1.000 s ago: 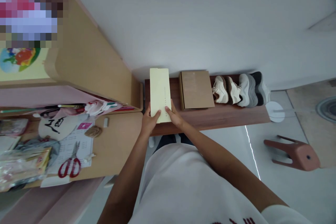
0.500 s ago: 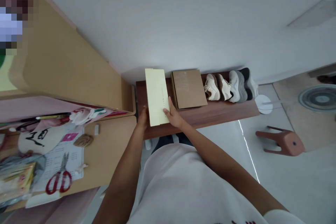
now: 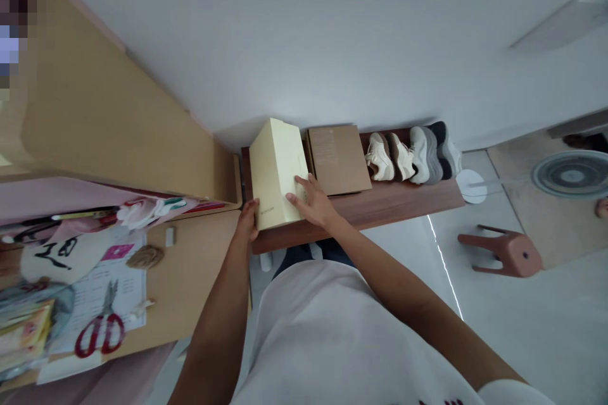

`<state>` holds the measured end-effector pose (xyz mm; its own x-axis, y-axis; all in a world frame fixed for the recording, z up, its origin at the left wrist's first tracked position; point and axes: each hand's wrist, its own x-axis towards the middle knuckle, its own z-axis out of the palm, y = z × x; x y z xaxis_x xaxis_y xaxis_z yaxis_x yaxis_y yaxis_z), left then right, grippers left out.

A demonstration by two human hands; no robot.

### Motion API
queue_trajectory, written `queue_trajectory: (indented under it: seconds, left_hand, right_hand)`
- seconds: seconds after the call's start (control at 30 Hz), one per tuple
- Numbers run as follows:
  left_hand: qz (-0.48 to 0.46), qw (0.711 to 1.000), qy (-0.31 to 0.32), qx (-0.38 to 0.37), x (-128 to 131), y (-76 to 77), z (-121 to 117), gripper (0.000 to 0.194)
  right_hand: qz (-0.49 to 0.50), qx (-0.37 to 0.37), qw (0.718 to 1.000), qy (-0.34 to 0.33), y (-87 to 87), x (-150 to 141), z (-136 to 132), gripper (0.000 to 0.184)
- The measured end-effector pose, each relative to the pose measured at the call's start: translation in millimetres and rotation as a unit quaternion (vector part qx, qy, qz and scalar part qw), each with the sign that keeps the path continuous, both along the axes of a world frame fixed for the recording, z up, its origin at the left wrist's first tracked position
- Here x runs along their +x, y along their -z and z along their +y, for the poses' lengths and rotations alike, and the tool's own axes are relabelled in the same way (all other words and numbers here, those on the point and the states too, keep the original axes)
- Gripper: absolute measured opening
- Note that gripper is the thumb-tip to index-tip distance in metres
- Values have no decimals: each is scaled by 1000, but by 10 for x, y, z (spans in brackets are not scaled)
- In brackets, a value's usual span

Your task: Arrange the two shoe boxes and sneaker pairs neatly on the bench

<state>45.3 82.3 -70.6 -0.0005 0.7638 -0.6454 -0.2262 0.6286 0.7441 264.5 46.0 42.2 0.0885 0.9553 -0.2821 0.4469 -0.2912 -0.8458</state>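
Note:
A pale yellow cardboard box (image 3: 268, 171) stands tilted at the left end of a brown wooden bench (image 3: 399, 199), showing two long faces, with small print near its front end. My left hand (image 3: 247, 220) grips its near left corner, the thumb against the side face. Fingers spread, my right hand (image 3: 317, 204) lies against the right-hand face, thumb toward the front end. Just right of it sits a brown cardboard box (image 3: 338, 158). Whether the underside of the pale box rests fully on the bench is hidden.
Cream sneakers (image 3: 380, 158) and grey-white sneakers (image 3: 422, 155) line the bench's right part. A cardboard-coloured desk (image 3: 190, 266) on the left holds red-handled scissors (image 3: 101, 332) and papers. A pink stool (image 3: 515, 253) and a fan (image 3: 572, 175) stand to the right.
The pale box has rolled to the right, so its left long face now shows. My left hand has shifted left to the near corner; my right hand's fingers have spread over the face.

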Motion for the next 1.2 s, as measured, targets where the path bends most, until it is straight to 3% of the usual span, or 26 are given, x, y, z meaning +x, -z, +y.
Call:
queue_trajectory:
  seconds: [0.13, 0.23, 0.5, 0.73, 0.87, 1.07, 1.2]
  left_hand:
    - [-41, 991, -125, -4, -109, -129, -42, 41]
    - [-22, 987, -160, 17, -152, -187, -36, 41]
    - [39, 985, -157, 66, -75, -99, -38, 50]
    - [61, 984, -142, 89, 12, 45, -119, 72]
    - [76, 983, -141, 90, -11, 63, -75, 73]
    - [86, 987, -108, 81, -14, -6, 26, 45]
    - [125, 986, -63, 92, -31, -77, 26, 39]
  right_hand:
    - [46, -41, 998, 2, 44, -16, 119, 99]
    - [90, -67, 994, -1, 154, -13, 215, 96]
    - [164, -128, 978, 32, 593, -20, 224, 66]
    - [163, -136, 976, 56, 889, 12, 163, 59]
    - [164, -128, 977, 47, 918, -4, 215, 58]
    - [145, -184, 972, 28, 835, -23, 275, 60]
    - [74, -198, 977, -1, 751, -35, 264, 59]
